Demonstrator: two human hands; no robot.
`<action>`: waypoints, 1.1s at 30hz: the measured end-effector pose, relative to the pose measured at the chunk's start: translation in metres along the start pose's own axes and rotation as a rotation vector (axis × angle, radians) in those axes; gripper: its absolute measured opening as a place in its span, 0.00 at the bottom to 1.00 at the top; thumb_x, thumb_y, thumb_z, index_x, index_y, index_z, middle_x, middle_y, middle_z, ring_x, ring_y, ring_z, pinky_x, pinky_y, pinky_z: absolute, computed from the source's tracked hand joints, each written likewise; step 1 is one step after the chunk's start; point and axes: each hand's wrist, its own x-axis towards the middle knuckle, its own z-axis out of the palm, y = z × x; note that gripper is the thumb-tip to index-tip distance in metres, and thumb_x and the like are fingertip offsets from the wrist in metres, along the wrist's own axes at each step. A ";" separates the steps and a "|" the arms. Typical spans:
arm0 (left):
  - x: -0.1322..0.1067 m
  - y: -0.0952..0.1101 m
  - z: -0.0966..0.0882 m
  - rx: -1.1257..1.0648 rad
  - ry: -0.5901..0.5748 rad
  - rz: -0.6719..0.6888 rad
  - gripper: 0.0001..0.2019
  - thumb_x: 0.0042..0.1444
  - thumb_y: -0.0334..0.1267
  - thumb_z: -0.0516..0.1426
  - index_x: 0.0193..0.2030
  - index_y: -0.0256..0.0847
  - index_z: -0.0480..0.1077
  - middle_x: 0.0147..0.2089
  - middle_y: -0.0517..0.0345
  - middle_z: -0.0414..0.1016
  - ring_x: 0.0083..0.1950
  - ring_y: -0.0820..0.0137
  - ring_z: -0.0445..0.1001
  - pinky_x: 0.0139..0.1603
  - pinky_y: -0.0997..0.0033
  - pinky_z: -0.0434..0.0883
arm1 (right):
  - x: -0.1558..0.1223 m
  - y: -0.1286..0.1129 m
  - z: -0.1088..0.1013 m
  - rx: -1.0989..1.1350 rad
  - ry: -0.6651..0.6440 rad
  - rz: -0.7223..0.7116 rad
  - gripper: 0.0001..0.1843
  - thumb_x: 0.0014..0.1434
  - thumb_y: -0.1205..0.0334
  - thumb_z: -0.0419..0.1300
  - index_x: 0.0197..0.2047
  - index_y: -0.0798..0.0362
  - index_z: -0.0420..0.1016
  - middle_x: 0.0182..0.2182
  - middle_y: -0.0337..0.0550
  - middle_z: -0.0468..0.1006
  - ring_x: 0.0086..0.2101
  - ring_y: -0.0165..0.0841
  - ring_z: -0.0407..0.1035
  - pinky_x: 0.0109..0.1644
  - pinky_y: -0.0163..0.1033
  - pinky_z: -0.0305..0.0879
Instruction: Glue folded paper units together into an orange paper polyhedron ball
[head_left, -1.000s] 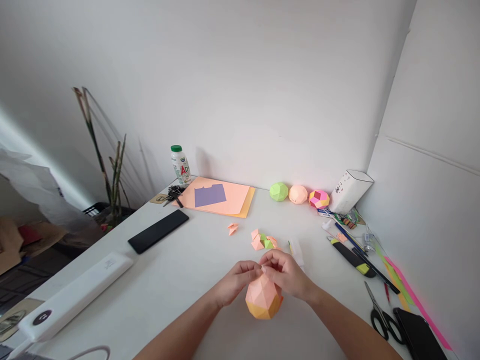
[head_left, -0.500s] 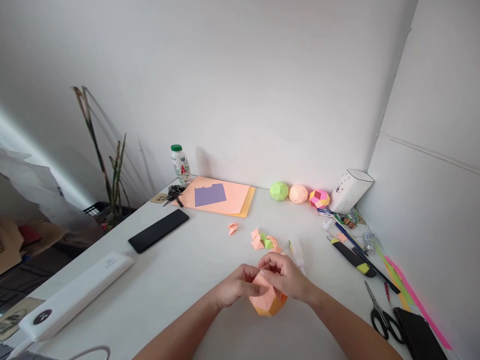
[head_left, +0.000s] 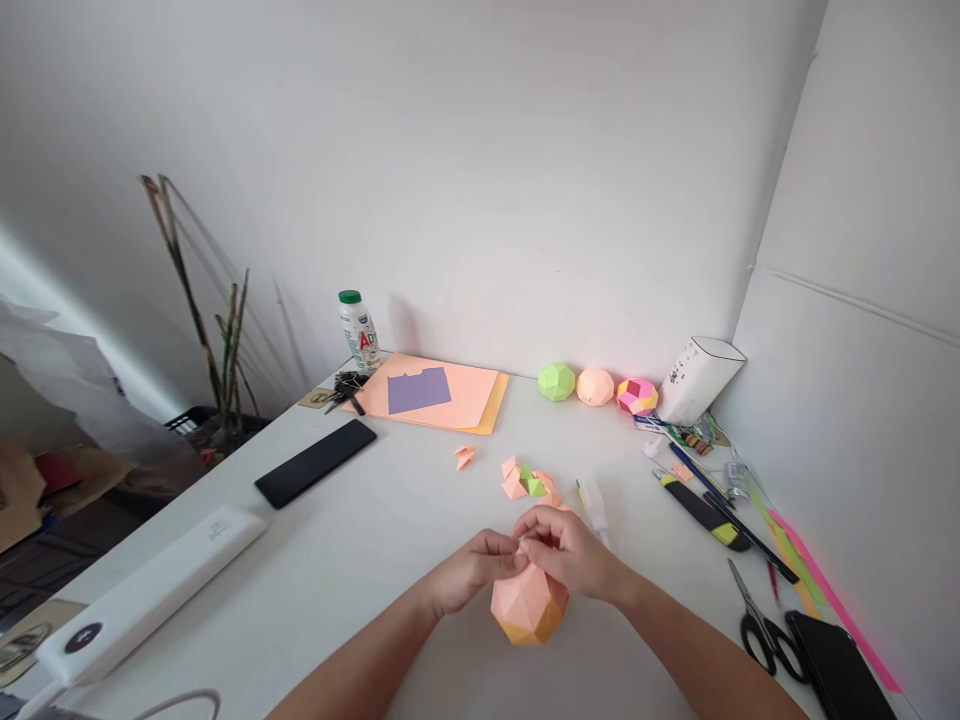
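An orange and peach folded paper ball [head_left: 527, 604] is held just above the white table [head_left: 360, 560], in front of me. My left hand [head_left: 471, 575] pinches its top from the left, fingers curled closed. From the right, my right hand [head_left: 571, 550] grips the same top part, its fingers also closed. The two hands touch at the fingertips over the ball. A small heap of folded paper units [head_left: 529, 483] in peach and green lies just beyond my hands, with one more peach unit [head_left: 465, 456] a little to the left.
Three finished paper balls [head_left: 596, 387] line the back wall beside a white box [head_left: 699, 381]. Peach paper sheets [head_left: 435, 392], a bottle [head_left: 358, 331], keys and a black phone [head_left: 316, 463] lie at left. Pens, a knife [head_left: 702, 513] and scissors [head_left: 765, 635] crowd the right edge.
The paper ball has been turned and tilted between my hands, which stayed pinched on its top. Everything else on the table is where it was.
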 end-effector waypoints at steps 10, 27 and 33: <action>-0.001 0.005 0.001 -0.013 0.045 -0.003 0.14 0.46 0.46 0.62 0.30 0.36 0.72 0.29 0.56 0.70 0.34 0.67 0.66 0.37 0.67 0.61 | 0.000 -0.002 0.001 0.038 0.064 -0.006 0.05 0.55 0.64 0.54 0.35 0.52 0.70 0.29 0.38 0.73 0.29 0.29 0.66 0.32 0.32 0.61; 0.002 0.000 -0.003 -0.014 0.133 0.105 0.16 0.53 0.49 0.56 0.29 0.36 0.66 0.28 0.60 0.64 0.30 0.73 0.61 0.33 0.72 0.58 | 0.003 0.004 -0.003 0.047 0.143 -0.006 0.05 0.55 0.60 0.56 0.33 0.52 0.68 0.19 0.32 0.64 0.21 0.25 0.56 0.28 0.32 0.54; 0.001 0.002 -0.003 0.073 0.178 0.149 0.13 0.50 0.44 0.60 0.24 0.38 0.63 0.31 0.60 0.63 0.34 0.72 0.62 0.35 0.71 0.60 | 0.005 0.006 -0.005 0.047 0.172 0.014 0.05 0.54 0.60 0.56 0.32 0.52 0.69 0.16 0.29 0.58 0.19 0.25 0.53 0.25 0.31 0.52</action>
